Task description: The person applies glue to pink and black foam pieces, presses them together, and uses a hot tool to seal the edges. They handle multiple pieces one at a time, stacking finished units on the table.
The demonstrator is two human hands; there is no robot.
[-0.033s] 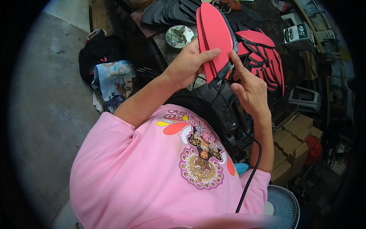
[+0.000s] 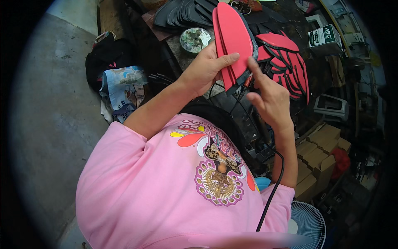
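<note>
My left hand (image 2: 206, 69) is closed around a pair of pink shoe insoles (image 2: 235, 39) with dark edging, its thumb flat on the upper pink face. The two pieces overlap and stand tilted above the table, pointed away from me. At their right edge is my right hand (image 2: 271, 95), index finger stretched out with its tip at the pink face near the rim. Its thumb is held apart, and nothing shows in its grip. Beyond it lies a spread pile of pink, dark-edged insoles (image 2: 282, 41).
Black sole pieces (image 2: 184, 14) are stacked at the back, near a round glass-like dish (image 2: 195, 40). A white-and-green can (image 2: 325, 36) and cardboard boxes (image 2: 317, 155) stand on the right. A black cable (image 2: 278, 174) hangs past my right arm, above a fan (image 2: 309, 226).
My right index fingertip has shifted slightly left and toward me along the insole's edge. The insoles and my left hand are nearly unmoved.
</note>
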